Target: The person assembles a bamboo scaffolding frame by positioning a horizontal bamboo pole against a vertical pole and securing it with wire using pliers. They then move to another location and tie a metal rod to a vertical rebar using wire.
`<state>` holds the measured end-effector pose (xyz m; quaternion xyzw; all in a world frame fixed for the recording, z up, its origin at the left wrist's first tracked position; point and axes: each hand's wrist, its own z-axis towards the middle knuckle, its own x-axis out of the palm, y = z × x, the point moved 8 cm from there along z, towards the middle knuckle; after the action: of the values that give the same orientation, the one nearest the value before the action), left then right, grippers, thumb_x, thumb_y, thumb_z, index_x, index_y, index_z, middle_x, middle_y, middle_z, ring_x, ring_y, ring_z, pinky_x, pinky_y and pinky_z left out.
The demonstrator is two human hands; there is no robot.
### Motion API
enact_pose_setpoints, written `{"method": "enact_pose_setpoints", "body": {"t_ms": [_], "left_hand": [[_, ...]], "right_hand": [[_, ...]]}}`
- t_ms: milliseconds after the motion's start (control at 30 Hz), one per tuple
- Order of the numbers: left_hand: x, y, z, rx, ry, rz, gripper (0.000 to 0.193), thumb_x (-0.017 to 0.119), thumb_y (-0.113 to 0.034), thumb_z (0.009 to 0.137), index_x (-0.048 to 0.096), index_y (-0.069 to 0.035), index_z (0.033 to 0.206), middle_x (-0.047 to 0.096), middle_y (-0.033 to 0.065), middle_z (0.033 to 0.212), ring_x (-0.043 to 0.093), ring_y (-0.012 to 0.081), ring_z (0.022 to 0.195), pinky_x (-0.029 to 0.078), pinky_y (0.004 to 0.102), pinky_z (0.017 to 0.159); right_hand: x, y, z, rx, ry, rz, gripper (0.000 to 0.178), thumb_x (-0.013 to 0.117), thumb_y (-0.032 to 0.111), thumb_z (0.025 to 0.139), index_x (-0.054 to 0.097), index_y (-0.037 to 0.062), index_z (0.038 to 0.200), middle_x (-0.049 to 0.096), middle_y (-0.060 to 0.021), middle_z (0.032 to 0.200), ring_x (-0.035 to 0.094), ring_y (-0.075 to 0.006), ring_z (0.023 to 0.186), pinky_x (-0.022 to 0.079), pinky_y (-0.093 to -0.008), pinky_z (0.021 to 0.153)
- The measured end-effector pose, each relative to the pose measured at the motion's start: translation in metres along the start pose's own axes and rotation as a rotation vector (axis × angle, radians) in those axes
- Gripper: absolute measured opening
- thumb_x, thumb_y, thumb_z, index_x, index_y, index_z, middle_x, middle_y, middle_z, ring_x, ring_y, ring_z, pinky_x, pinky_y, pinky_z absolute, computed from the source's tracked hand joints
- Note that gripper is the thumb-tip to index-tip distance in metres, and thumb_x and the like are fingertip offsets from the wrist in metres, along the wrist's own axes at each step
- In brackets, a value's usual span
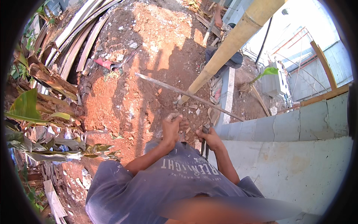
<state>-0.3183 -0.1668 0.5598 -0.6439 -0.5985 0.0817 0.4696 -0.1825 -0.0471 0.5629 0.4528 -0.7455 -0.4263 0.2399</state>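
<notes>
Right hand [212, 139]: fingers closed round dark tool [205, 129], near block wall [287, 127]. Left hand [171, 130]: fingers curled, can't tell if gripping anything. Wooden strip [160, 82] ahead, by bamboo pole [227, 46].

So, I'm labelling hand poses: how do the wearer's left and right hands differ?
The right hand is closed around a dark tool; the left hand shows no tool, though something thin may be hidden. The left hand sits higher in the picture; the right hand lower, nearer the pale wall. Both are bare, fingers bent.
</notes>
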Motion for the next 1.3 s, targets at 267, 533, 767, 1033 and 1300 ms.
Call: {"method": "enact_pose_setpoints", "body": {"t_ms": [267, 533, 767, 1033, 1300], "left_hand": [[-0.006, 0.001, 0.008, -0.037, -0.083, -0.089, 0.011, 0.052, -0.006, 0.092, 0.050, 0.003, 0.098, 0.064, 0.0195, 0.090, 0.067, 0.0250, 0.067, 0.058, 0.0319, 0.056], [-0.027, 0.004, 0.027, -0.225, 0.012, -0.075, 0.015, 0.053, -0.003, 0.082, 0.053, 0.003, 0.096, 0.065, 0.0176, 0.086, 0.067, 0.0238, 0.064, 0.059, 0.0313, 0.051], [-0.051, 0.008, 0.020, -0.184, -0.184, -0.075, 0.020, 0.055, -0.003, 0.072, 0.058, 0.002, 0.092, 0.063, 0.0132, 0.076, 0.059, 0.0186, 0.052, 0.050, 0.0283, 0.041], [-0.095, 0.059, 0.042, -0.191, -0.377, -0.248, 0.013, 0.058, -0.009, 0.077, 0.059, -0.002, 0.088, 0.055, 0.0077, 0.066, 0.052, 0.0173, 0.046, 0.041, 0.0291, 0.039], [-0.106, -0.003, 0.033, 0.119, -0.570, -0.270, 0.019, 0.051, -0.019, 0.095, 0.057, -0.003, 0.102, 0.060, 0.0077, 0.078, 0.058, 0.0137, 0.057, 0.042, 0.0264, 0.047]], "right_hand": [[0.009, 0.017, 0.005, 0.007, -0.047, 0.134, 0.017, 0.068, 0.013, 0.086, 0.058, 0.0038, 0.077, 0.053, 0.0001, 0.060, 0.047, -0.0095, 0.052, 0.037, -0.0257, 0.050], [0.008, -0.002, 0.016, 0.079, 0.050, -0.028, 0.023, 0.071, 0.023, 0.084, 0.060, 0.0027, 0.087, 0.058, -0.0023, 0.071, 0.051, -0.0113, 0.063, 0.042, -0.0275, 0.060], [0.023, -0.011, 0.016, 0.033, 0.066, -0.239, 0.026, 0.069, 0.026, 0.085, 0.061, 0.0061, 0.071, 0.051, 0.0030, 0.059, 0.044, -0.0085, 0.056, 0.035, -0.0273, 0.054], [0.056, -0.016, 0.025, 0.016, 0.171, -0.388, 0.029, 0.069, 0.028, 0.085, 0.061, 0.0049, 0.070, 0.053, 0.0012, 0.061, 0.046, -0.0100, 0.059, 0.037, -0.0297, 0.056], [0.068, -0.005, 0.043, 0.109, 0.163, -0.273, 0.022, 0.068, 0.021, 0.085, 0.061, 0.0043, 0.072, 0.054, 0.0004, 0.060, 0.045, -0.0102, 0.055, 0.036, -0.0293, 0.053]]}}
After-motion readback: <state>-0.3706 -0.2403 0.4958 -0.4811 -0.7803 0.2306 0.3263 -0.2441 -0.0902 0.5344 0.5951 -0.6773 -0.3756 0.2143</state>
